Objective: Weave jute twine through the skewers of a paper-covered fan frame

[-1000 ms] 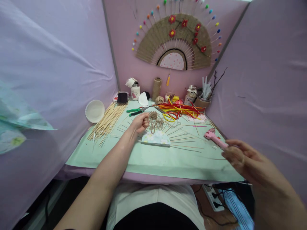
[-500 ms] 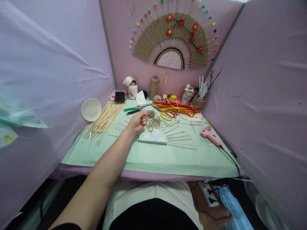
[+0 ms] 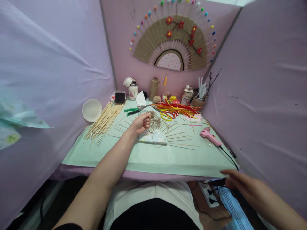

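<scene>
My left hand (image 3: pixel 142 123) is closed beside a loose tangle of brown twine (image 3: pixel 155 122), with twine running at its fingers. Just below it lies a half-round piece of light blue floral fabric (image 3: pixel 153 137), with thin bamboo sticks (image 3: pixel 178 138) fanning out from under it. A loose strand of twine loops over the fabric's lower edge. At the lower right, my right hand (image 3: pixel 242 183) hovers past the table's front edge, blurred by motion. A dark shape shows by its fingers; whether it is held is unclear.
Bamboo sticks (image 3: pixel 105 119) and a white paper plate (image 3: pixel 91 110) are at left. Green-handled pliers (image 3: pixel 133 110), scissors (image 3: pixel 166 116) and red and yellow pipe cleaners (image 3: pixel 179 108) lie behind. A corded pink glue gun (image 3: pixel 211 137) rests right. A decorated fan (image 3: pixel 148 41) hangs on the back wall.
My right hand has come into view at the lower right. My left hand has shifted slightly right, and a twine strand now loops over the fabric.
</scene>
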Demonstrator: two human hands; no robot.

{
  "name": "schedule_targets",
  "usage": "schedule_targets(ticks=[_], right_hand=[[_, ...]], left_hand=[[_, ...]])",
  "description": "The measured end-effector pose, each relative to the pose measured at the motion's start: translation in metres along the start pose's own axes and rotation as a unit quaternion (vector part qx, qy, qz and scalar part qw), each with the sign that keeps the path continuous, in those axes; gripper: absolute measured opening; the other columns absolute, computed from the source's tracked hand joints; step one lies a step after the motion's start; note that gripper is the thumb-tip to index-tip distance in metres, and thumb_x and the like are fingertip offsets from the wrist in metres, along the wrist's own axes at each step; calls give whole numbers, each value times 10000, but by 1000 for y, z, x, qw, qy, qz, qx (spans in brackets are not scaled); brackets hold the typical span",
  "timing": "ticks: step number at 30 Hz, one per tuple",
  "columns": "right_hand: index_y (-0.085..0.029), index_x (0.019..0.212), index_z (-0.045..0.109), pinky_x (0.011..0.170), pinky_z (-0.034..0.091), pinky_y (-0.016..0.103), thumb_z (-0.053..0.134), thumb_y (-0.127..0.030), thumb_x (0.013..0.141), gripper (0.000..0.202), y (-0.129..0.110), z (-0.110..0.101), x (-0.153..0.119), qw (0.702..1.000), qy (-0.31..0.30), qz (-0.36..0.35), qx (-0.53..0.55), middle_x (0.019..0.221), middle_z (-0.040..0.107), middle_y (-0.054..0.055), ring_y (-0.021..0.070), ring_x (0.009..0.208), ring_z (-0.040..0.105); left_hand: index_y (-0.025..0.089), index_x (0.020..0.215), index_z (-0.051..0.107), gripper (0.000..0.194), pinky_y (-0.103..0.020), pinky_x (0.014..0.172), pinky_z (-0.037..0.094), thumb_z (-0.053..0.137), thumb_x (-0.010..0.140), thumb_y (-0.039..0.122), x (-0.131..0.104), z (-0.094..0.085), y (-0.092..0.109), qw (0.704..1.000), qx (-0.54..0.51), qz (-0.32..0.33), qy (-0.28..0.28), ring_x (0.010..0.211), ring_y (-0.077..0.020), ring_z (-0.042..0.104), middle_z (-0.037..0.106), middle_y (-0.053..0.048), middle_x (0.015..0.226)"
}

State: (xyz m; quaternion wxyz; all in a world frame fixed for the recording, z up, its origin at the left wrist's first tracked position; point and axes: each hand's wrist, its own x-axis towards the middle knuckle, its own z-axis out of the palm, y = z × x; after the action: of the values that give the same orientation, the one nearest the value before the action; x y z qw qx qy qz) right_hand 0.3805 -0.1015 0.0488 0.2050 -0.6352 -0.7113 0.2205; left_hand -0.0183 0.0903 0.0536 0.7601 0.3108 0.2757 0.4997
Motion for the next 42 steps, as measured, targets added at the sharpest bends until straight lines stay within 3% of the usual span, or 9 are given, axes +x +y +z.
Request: schedule_targets(ticks=[3,7,11,15,20,25,31,34,42], right_hand=[[-287,985,693,741,537,406,537,-475,848,281,-64,-1,52,996,36,-73,23,842,740,83,273,774,681],[-263,1053,659,892,501,402,534,-370,890,231,-123,27,143,971,68,-201,110,1099,695,83,252,1008,638],[-219,1006,705,981,436,475,494,-88,804,321,-124,63,218,952,66,-297,34,1134,666,106,271,1088,584],[-237,956,744,1003,403,513,518,9,727,405,-101,87,239,942,-2,-327,-72,1234,613,106,299,1168,503],[-217,787,726,980,422,495,606,-97,757,173,-88,100,236,940,-31,-328,-89,1178,632,108,302,1136,504],[-225,757,651,929,443,447,564,-254,838,122,-89,78,223,947,24,-319,16,1022,693,99,270,1024,576],[-235,801,641,703,457,345,550,-495,841,278,-63,15,162,981,85,-155,81,702,641,45,213,696,573],[-230,868,679,732,457,359,559,-509,790,313,-43,-16,122,986,136,-34,92,818,692,80,242,771,605],[-253,706,691,712,461,373,612,-505,578,294,-36,-52,49,945,260,176,93,735,689,81,283,788,611]], left_hand=[[142,691,499,225,-127,349,150,662,822,225,-3,2,0,1000,6,16,-22,363,-18,237,268,101,485],[129,735,542,191,-127,361,182,662,827,246,-6,0,2,998,1,37,-47,369,-15,236,325,90,501],[126,740,548,190,-130,366,178,656,836,249,-6,-1,6,997,-27,51,-46,372,-15,236,333,88,500],[129,732,537,189,-128,368,170,654,839,232,-8,1,8,997,-46,48,-29,372,-14,237,328,89,501],[128,746,538,174,-128,362,169,642,848,223,-10,0,10,996,-68,50,-24,369,-15,229,325,93,497],[126,733,534,190,-133,357,165,609,878,222,-9,-2,13,995,-80,55,-19,364,-20,231,305,96,470],[127,716,535,218,-137,348,142,548,920,204,-8,-4,15,993,-97,63,6,347,-28,208,229,107,430],[122,715,544,223,-134,350,143,540,924,199,-7,-7,16,992,-101,71,3,344,-27,199,197,112,424],[130,677,523,216,-124,357,154,665,830,186,-7,-9,12,996,-53,66,-31,358,-22,212,184,114,452]])
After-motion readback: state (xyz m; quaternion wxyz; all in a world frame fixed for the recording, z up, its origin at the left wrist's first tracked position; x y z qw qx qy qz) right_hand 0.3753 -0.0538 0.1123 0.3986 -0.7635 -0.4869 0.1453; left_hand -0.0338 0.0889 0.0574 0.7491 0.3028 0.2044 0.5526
